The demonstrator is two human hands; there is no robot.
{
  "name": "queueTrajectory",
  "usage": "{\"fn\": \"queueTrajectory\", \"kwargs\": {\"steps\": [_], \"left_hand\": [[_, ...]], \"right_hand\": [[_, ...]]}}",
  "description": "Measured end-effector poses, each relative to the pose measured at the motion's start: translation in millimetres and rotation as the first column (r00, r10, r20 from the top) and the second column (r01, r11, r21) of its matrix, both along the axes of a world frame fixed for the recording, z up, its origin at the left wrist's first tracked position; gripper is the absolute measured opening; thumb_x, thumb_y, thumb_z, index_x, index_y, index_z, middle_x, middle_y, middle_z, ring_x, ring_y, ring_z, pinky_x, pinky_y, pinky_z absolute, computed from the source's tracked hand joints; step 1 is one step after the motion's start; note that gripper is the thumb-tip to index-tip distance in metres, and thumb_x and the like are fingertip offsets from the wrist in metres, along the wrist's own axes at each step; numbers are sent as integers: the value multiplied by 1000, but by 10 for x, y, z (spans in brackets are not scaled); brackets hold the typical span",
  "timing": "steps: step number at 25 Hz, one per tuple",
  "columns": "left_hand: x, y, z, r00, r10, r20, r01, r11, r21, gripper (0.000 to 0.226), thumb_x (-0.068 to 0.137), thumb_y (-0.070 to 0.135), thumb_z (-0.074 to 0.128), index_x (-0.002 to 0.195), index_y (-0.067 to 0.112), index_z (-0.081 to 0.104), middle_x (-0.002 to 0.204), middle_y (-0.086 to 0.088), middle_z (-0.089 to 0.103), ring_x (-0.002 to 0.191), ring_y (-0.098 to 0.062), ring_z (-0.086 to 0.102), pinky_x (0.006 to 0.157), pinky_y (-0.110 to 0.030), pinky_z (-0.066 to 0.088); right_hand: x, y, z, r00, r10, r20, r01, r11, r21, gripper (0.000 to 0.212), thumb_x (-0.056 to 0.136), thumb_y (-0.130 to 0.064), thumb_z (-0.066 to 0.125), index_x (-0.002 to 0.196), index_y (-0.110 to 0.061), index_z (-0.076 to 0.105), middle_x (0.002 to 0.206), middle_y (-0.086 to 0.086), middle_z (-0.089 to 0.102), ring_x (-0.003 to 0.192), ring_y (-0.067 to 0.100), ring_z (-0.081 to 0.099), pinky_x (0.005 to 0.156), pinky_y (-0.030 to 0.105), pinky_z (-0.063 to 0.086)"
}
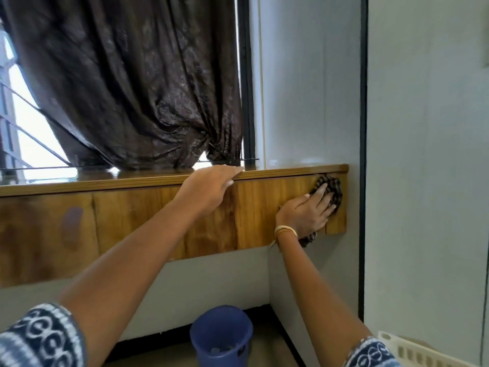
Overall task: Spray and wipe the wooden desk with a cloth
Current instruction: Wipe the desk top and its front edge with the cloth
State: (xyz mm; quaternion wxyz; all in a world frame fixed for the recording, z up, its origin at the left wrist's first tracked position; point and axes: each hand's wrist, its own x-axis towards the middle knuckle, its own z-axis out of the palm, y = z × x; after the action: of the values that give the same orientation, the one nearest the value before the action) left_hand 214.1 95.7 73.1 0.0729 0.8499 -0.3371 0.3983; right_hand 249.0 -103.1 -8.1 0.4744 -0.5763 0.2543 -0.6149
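The wooden desk (127,221) runs along the wall under the window, showing its front panel and a thin top edge. My right hand (304,214) presses a dark checked cloth (330,189) flat against the right end of the front panel, near the corner with the wall. A bit of the cloth hangs below my wrist. My left hand (209,189) rests on the desk's top edge, fingers stretched out and holding nothing. No spray bottle is in view.
A dark brown curtain (132,83) hangs tied above the desk in front of the window. A blue bucket (221,337) stands on the floor below. A white slotted plastic basket (423,350) sits at the lower right. A grey wall panel closes off the right side.
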Motion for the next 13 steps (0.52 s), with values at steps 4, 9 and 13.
{"fn": "queueTrajectory", "kwargs": {"steps": [4, 9, 13], "left_hand": [[-242, 1127, -328, 928, 268, 259, -301, 949, 97, 83, 92, 65, 34, 157, 18, 14, 164, -2, 13, 151, -20, 12, 118, -53, 14], [-625, 2577, -765, 795, 564, 226, -590, 805, 68, 127, 61, 88, 39, 156, 10, 11, 165, -9, -1, 152, -28, 0, 113, -64, 3], [-723, 3213, -941, 698, 707, 116, -714, 699, 39, 146, 45, 93, 47, 156, 5, 8, 165, -12, -3, 151, -33, 5, 110, -68, 9]], "right_hand": [[-43, 459, -78, 999, 40, 20, -28, 918, -395, 55, 99, -24, 34, 154, -16, 32, 159, 9, 33, 149, 30, 21, 120, 48, 16], [-112, 1215, -67, 997, 78, 6, -51, 707, -705, 55, 98, -21, 40, 153, -14, 33, 159, 11, 31, 150, 32, 20, 121, 47, 14], [-154, 1817, -37, 995, 99, -3, -66, 644, -762, 56, 99, -22, 40, 153, -14, 32, 160, 11, 29, 150, 33, 19, 121, 48, 14]]}}
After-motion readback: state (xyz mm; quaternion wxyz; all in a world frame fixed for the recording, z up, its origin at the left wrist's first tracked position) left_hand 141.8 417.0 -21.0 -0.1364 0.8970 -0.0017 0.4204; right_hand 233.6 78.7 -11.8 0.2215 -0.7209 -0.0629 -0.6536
